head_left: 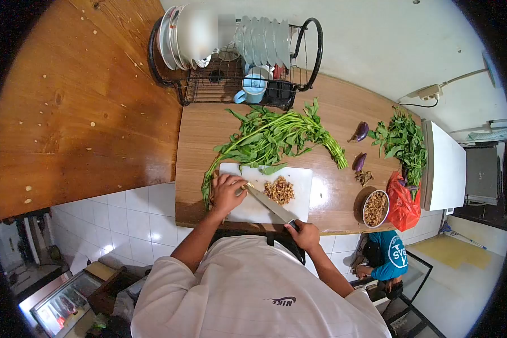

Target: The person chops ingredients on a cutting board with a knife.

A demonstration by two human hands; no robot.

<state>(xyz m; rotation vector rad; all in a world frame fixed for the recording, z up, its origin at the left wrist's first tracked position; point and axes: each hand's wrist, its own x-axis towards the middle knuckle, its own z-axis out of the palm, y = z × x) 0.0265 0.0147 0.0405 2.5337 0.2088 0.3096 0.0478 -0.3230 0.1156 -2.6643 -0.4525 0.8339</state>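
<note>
- A wooden bench runs beneath a plain pale wall, its face clad in white tiles.
- A dark wire dish rack stands at the far end of the bench, stacked with plates and a blue cup.
- A large brown wooden panel fills the left side.
- A white socket with a trailing cable sits on the wall.
- A white appliance stands just beside the bench end.
- The floor is pale, with a yellowish patch.
- Lighting is even and soft.
</note>
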